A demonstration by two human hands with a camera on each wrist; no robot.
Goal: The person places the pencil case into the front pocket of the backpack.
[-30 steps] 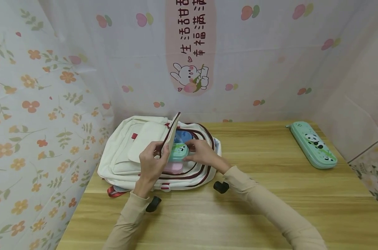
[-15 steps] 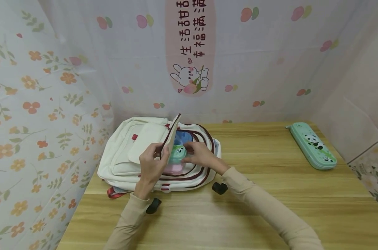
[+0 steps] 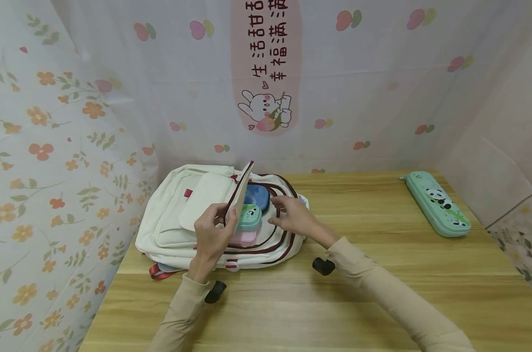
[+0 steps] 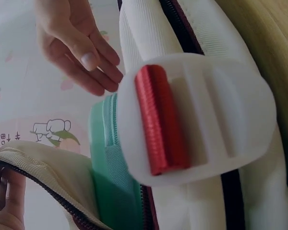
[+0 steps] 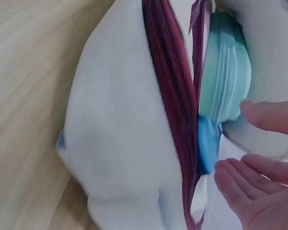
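Note:
A white backpack [image 3: 166,210] with dark red zips lies on the table, its front pocket unzipped. My left hand [image 3: 213,234] pinches the edge of the pocket's flap [image 3: 240,191] and holds it raised. Inside sits a mint green zip case [image 3: 250,222] with a panda print, partly covered by the flap. A blue case [image 3: 259,196] lies behind it, and a pink item [image 3: 244,238] shows in front. Just right of the green case is my right hand [image 3: 294,215], fingers loosely bent and apart from it; the right wrist view shows nothing in that hand [image 5: 264,182].
A longer mint panda pencil case [image 3: 440,203] lies at the right rear of the wooden table [image 3: 358,215]. Patterned cloth [image 3: 327,98] hangs behind and at both sides. A white buckle with red webbing [image 4: 163,120] fills much of the left wrist view.
My right hand has let go of the green case and drawn back slightly to the right. The case sits a little lower in the pocket. My left hand still holds the flap.

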